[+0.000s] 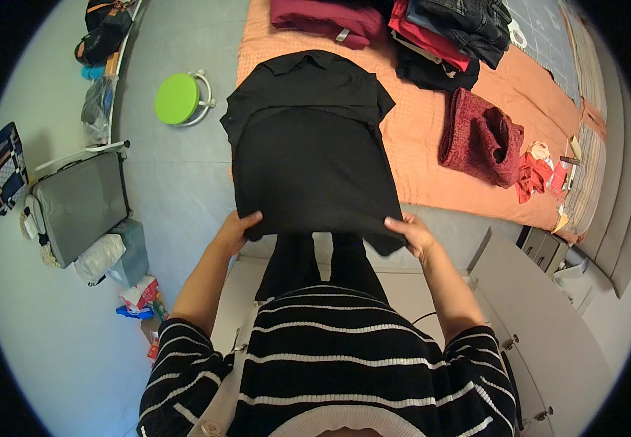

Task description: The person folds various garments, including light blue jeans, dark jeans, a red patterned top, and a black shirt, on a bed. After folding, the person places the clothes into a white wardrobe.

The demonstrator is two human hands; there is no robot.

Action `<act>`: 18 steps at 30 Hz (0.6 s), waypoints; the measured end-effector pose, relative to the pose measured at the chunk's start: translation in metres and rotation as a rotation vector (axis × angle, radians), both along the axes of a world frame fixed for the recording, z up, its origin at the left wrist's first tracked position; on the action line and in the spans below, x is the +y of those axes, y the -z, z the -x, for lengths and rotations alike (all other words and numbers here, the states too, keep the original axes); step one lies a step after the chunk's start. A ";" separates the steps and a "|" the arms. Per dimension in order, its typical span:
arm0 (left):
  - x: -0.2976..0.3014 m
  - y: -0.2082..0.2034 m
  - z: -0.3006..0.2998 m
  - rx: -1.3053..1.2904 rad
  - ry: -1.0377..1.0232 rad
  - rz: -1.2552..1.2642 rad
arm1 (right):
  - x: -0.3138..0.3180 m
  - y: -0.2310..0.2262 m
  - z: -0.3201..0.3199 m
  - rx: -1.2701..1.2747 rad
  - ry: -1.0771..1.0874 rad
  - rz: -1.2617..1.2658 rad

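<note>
The black short-sleeved shirt lies with its upper part on the orange bedspread, and its hem reaches out toward the person. The left hand and the right hand each pinch one hem corner, thumb above, fingers closed on the cloth. It seems light, soft and not fragile, easily wrinkled; the two corners look like good places to hold.

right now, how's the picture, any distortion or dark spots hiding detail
Head view: black corners surround the fisheye image, the grey padded headboard bows near the rim; head view: the black short-sleeved top shows little surface detail, while left hand and right hand look fairly sharp; head view: the wall turns bluish lower left.
</note>
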State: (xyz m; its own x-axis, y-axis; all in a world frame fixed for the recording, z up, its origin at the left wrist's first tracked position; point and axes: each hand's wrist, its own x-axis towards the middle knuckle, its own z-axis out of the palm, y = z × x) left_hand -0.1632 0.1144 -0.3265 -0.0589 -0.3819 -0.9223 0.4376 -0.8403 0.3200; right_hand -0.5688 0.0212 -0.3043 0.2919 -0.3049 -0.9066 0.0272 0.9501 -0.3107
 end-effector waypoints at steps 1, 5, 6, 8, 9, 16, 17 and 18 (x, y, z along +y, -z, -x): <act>0.010 -0.009 0.000 -0.006 0.111 -0.065 | 0.012 0.002 0.011 -0.009 -0.058 -0.054; 0.077 -0.002 0.002 0.106 0.175 -0.128 | 0.037 0.001 0.037 0.086 -0.297 -0.228; 0.088 -0.001 0.003 0.117 0.150 -0.174 | 0.045 0.002 0.040 0.066 -0.186 -0.229; 0.100 0.002 0.008 0.132 0.030 -0.183 | 0.059 0.016 0.044 0.046 0.003 -0.220; 0.102 0.003 0.013 0.136 -0.067 -0.142 | 0.063 0.024 0.044 0.046 0.080 -0.208; 0.069 -0.036 0.044 0.164 -0.013 -0.001 | 0.027 0.011 0.023 -0.056 0.148 -0.201; 0.055 -0.046 0.040 0.170 -0.118 -0.126 | 0.015 0.008 0.019 -0.080 0.146 -0.198; 0.035 -0.051 0.032 0.182 -0.221 -0.258 | -0.010 -0.018 -0.002 0.016 0.159 -0.154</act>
State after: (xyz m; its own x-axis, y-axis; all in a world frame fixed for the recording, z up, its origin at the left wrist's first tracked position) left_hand -0.1954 0.1491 -0.2759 -0.1724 -0.1603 -0.9719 0.6472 -0.7623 0.0109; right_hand -0.5665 0.0116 -0.2862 0.2365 -0.2033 -0.9501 0.1770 0.9705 -0.1636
